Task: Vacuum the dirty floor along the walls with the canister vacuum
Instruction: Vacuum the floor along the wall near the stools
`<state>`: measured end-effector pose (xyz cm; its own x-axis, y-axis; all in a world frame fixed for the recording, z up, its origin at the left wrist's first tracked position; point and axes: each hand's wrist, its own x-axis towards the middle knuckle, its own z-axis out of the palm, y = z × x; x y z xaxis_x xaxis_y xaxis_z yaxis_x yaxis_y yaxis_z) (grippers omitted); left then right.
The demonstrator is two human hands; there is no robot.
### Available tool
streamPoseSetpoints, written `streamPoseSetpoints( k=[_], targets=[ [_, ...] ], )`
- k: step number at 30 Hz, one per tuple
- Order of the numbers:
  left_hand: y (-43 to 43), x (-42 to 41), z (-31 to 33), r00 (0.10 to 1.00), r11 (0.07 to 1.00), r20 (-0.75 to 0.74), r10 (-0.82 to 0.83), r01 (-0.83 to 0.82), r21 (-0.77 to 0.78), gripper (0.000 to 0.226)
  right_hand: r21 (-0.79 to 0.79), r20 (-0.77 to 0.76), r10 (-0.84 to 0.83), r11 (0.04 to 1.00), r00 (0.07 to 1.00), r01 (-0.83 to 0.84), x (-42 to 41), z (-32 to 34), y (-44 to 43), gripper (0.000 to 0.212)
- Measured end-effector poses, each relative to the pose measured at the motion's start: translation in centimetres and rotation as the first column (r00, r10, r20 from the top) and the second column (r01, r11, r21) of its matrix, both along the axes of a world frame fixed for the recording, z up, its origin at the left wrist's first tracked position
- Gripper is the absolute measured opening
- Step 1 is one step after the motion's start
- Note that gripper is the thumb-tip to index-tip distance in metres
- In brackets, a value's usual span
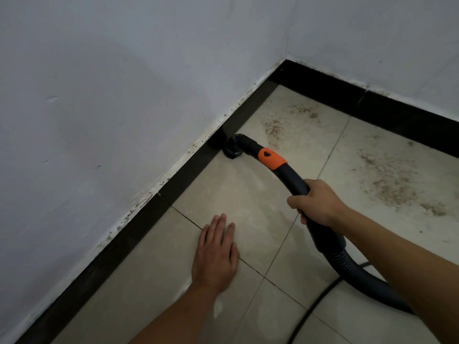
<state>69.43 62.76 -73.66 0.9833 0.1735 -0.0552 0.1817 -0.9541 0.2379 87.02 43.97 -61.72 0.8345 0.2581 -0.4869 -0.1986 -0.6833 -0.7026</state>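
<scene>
Right grip (pixel 315 202) is clamped round the dark curved vacuum handle (pixel 294 178), fingers wrapped underneath. The handle runs forward-left from the grip to an orange collar (pixel 272 158), then a black elbow goes down to the round nozzle (pixel 233 150). The nozzle sits on the floor (pixel 248 194), tight against the black skirting (pixel 183 175) at the foot of the left wall (pixel 99 95). It is well ahead of the right grip and short of the room corner. Behind the grip the ribbed hose (pixel 352 271) passes under the right forearm toward lower right. A thin black cable (pixel 315 306) lies on the tiles beside the hose.

Left grip (pixel 214 254) has its fingers straight and close together, palm down on a beige tile near the skirting. It holds nothing and is apart from handle and nozzle, nearer the camera.

A big dirt patch (pixel 387 184) is on the tiles right of the handle. A second dirt patch (pixel 275 127) is just beyond the nozzle toward the corner. The skirting's top edge is flecked with grime.
</scene>
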Motion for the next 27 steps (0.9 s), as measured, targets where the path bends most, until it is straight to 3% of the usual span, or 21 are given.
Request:
streamPoseSetpoints(
  k=[5, 9, 15, 18, 22, 27],
  targets=[
    [0.5, -0.1, 0.4, 1.0, 1.0, -0.026, 0.008, -0.009, -0.016, 0.054, -0.206, 0.104, 0.088, 0.976, 0.991, -0.065, -2.1, -0.3, -4.1, 0.017],
    [0.2, -0.2, 0.7, 1.0, 0.999, 0.012, -0.007, 0.007, -0.032, 0.053, -0.355, 0.206, 0.033, 0.934, 0.978, 0.043, -4.4, -0.1, -10.3, 0.018],
    [0.8, 4.1, 2.3, 1.0, 0.999, -0.01, -0.023, 0.024, 0.044, 0.039, -0.633, 0.346, 0.245, 0.774, 0.905, 0.033, -7.1, -1.0, -14.2, 0.027],
    [1.8, 8.6, 2.8, 0.999, 0.998, -0.041, 0.027, -0.025, 0.053, 0.043, -0.663, 0.382, 0.301, 0.748, 0.874, 0.032, -6.5, -1.8, -13.3, 0.03],
    [2.8, 15.3, 3.1, 0.99, 0.991, -0.033, 0.136, -0.136, 0.007, 0.043, -0.611, 0.429, 0.2, 0.782, 0.881, 0.12, -2.7, -2.2, -11.2, 0.03],
    [1.7, 19.0, 0.7, 0.962, 0.965, 0.074, 0.264, -0.263, -0.017, 0.05, -0.599, 0.418, 0.172, 0.79, 0.892, 0.128, -1.5, -2.6, -11.1, 0.034]
  ],
)
